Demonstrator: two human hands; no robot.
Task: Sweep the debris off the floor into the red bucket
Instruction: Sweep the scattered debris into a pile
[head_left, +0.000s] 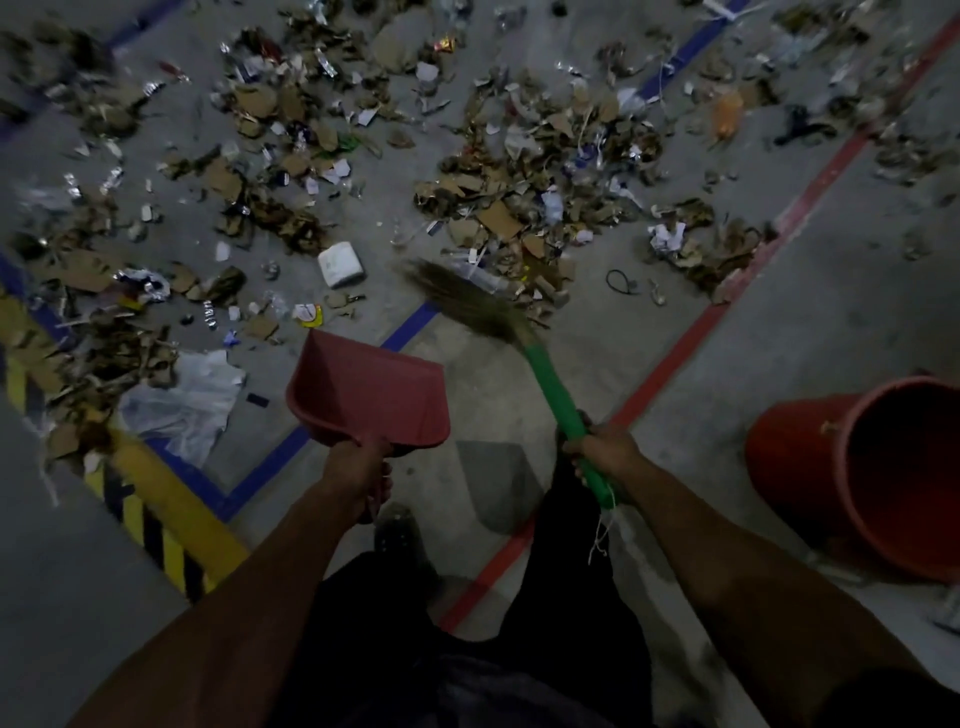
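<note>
My left hand (358, 467) grips the handle of a red dustpan (363, 395), which is held above the floor with its mouth facing the debris. My right hand (597, 449) grips the green handle of a grass broom (550, 389); its bristle head (467, 299) reaches the near edge of the debris. Torn cardboard, paper and foil scraps (493, 197) lie scattered over the grey floor ahead. The red bucket (872, 478) stands at my right, tilted, its open mouth showing.
A yellow-and-black striped kerb (156, 509) runs along the lower left. Blue tape (270, 467) and red tape (670, 358) lines cross the floor. A white packet (340, 265) and clear plastic sheet (187, 405) lie near the dustpan. My legs and shoe (400, 535) are below.
</note>
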